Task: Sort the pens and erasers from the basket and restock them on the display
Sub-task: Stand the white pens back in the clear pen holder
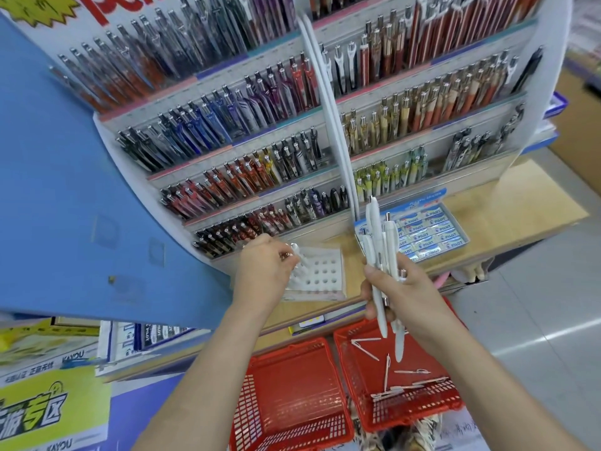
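My right hand [401, 296] grips a bundle of white pens [380, 242], upright above the right red basket [452, 403]. Several more white pens [406, 382] lie loose in that basket. My left hand [265, 266] pinches a single white pen [294, 249] at the left edge of a white holder with round holes [325, 271] on the wooden shelf. A blue box of erasers [429, 234] sits to the right of the holder, behind the bundle.
A second red basket [286, 395] stands left of the first; I see nothing in it. Tiered racks of coloured pens [260, 151] rise behind the shelf. A blue panel [65, 190] fills the left side. Grey floor lies at the right.
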Action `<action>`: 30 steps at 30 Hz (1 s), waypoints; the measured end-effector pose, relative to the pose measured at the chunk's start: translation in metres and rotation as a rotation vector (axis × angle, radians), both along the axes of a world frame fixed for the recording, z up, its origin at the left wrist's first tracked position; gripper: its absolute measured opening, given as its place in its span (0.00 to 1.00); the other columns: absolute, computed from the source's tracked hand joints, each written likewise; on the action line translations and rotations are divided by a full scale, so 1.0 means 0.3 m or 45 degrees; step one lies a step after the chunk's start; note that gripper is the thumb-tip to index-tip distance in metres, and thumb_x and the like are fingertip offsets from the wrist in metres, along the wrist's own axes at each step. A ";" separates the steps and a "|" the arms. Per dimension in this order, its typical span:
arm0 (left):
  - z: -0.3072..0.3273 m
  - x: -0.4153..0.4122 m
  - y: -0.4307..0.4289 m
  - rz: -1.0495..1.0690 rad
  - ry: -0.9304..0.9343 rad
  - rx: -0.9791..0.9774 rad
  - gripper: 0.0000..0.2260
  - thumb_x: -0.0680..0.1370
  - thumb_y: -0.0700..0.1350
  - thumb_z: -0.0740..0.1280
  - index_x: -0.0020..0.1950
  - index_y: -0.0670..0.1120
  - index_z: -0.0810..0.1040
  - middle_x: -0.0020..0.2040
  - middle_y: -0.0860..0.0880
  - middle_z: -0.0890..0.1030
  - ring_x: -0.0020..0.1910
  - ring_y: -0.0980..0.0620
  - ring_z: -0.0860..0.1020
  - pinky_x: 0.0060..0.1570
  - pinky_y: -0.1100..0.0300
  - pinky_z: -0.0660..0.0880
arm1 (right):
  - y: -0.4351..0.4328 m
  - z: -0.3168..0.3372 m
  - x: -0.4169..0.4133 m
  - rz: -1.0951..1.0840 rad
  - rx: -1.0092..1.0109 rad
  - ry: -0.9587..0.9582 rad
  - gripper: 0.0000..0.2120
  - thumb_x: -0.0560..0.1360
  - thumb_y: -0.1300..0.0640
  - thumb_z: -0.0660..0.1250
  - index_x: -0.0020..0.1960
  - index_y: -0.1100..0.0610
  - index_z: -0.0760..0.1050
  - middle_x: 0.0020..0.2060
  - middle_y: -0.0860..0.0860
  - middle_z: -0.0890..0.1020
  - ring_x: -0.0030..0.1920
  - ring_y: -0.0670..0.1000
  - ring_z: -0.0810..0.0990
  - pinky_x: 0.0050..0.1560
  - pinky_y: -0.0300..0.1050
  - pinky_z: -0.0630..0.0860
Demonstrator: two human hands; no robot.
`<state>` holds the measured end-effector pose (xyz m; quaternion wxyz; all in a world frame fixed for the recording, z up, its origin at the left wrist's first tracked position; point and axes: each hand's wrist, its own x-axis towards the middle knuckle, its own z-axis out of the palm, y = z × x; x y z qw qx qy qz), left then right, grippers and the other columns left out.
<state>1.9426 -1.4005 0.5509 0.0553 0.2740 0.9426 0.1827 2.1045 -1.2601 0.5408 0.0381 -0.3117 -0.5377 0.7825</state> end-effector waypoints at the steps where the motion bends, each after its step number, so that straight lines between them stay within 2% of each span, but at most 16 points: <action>1: -0.004 0.001 0.002 -0.005 -0.003 -0.027 0.04 0.73 0.46 0.72 0.45 0.47 0.85 0.38 0.49 0.74 0.40 0.49 0.74 0.41 0.56 0.69 | -0.003 0.000 0.000 -0.002 -0.008 0.009 0.03 0.78 0.54 0.65 0.50 0.53 0.74 0.32 0.54 0.80 0.27 0.54 0.77 0.24 0.39 0.69; 6: -0.006 0.001 0.010 -0.021 0.034 -0.094 0.05 0.74 0.47 0.71 0.46 0.48 0.85 0.40 0.50 0.74 0.44 0.49 0.74 0.41 0.59 0.65 | -0.009 0.017 -0.003 0.015 -0.086 0.056 0.12 0.74 0.50 0.68 0.51 0.58 0.76 0.32 0.55 0.79 0.25 0.53 0.74 0.22 0.37 0.66; 9: 0.016 0.007 0.016 0.026 0.005 -0.133 0.08 0.75 0.49 0.70 0.50 0.47 0.84 0.43 0.49 0.76 0.45 0.50 0.76 0.43 0.58 0.67 | -0.007 0.037 -0.001 0.061 -0.125 0.086 0.19 0.69 0.46 0.69 0.52 0.60 0.77 0.32 0.56 0.78 0.24 0.52 0.73 0.21 0.37 0.64; 12: 0.091 0.048 0.031 0.093 -0.009 0.131 0.08 0.77 0.49 0.67 0.49 0.48 0.83 0.40 0.53 0.78 0.40 0.55 0.75 0.41 0.61 0.67 | -0.002 0.058 0.004 0.131 -0.155 0.114 0.19 0.69 0.47 0.69 0.52 0.61 0.77 0.32 0.56 0.77 0.24 0.53 0.72 0.21 0.36 0.63; 14: 0.160 0.085 0.053 0.081 -0.296 0.396 0.06 0.77 0.49 0.67 0.45 0.50 0.83 0.36 0.56 0.80 0.36 0.59 0.76 0.38 0.61 0.72 | -0.005 0.076 0.001 0.192 -0.146 0.135 0.17 0.71 0.49 0.68 0.52 0.61 0.77 0.31 0.56 0.77 0.23 0.53 0.72 0.20 0.35 0.63; 16: 0.212 0.119 0.077 0.053 -0.725 0.495 0.06 0.75 0.51 0.68 0.45 0.51 0.81 0.33 0.55 0.79 0.30 0.59 0.74 0.33 0.63 0.72 | -0.015 0.096 -0.006 0.249 -0.108 0.158 0.15 0.72 0.50 0.68 0.52 0.61 0.77 0.31 0.57 0.78 0.23 0.53 0.72 0.21 0.35 0.65; 17: 0.224 0.130 0.083 0.052 -0.864 0.503 0.07 0.75 0.51 0.69 0.44 0.48 0.80 0.31 0.53 0.78 0.28 0.57 0.73 0.30 0.62 0.71 | -0.021 0.105 -0.010 0.266 -0.099 0.164 0.14 0.73 0.52 0.68 0.52 0.61 0.76 0.32 0.57 0.78 0.23 0.53 0.72 0.21 0.36 0.66; 19: 0.231 0.134 0.078 0.053 -0.980 0.558 0.13 0.74 0.48 0.71 0.42 0.38 0.79 0.29 0.47 0.76 0.26 0.54 0.72 0.27 0.61 0.70 | -0.031 0.119 -0.014 0.281 -0.107 0.162 0.11 0.75 0.54 0.67 0.52 0.61 0.76 0.32 0.58 0.78 0.23 0.53 0.73 0.21 0.36 0.67; 21: 0.236 0.128 0.060 0.080 -1.008 0.668 0.12 0.73 0.44 0.72 0.42 0.34 0.78 0.30 0.45 0.75 0.26 0.53 0.72 0.26 0.62 0.71 | -0.036 0.125 -0.017 0.304 -0.114 0.152 0.10 0.75 0.54 0.67 0.50 0.60 0.76 0.33 0.59 0.79 0.24 0.53 0.74 0.22 0.36 0.68; 25: 0.252 0.094 0.014 0.165 -0.999 0.892 0.03 0.74 0.37 0.70 0.45 0.39 0.81 0.31 0.45 0.78 0.29 0.52 0.75 0.31 0.62 0.76 | -0.015 0.113 -0.010 0.306 -0.080 0.123 0.11 0.73 0.50 0.68 0.47 0.57 0.76 0.33 0.59 0.80 0.25 0.53 0.74 0.21 0.36 0.65; 30: 0.269 0.050 -0.031 0.211 -0.904 0.966 0.05 0.73 0.34 0.70 0.45 0.43 0.82 0.35 0.44 0.82 0.32 0.50 0.80 0.37 0.60 0.80 | 0.009 0.079 0.006 0.211 -0.087 0.078 0.06 0.76 0.57 0.67 0.45 0.60 0.74 0.29 0.56 0.76 0.24 0.50 0.68 0.22 0.36 0.61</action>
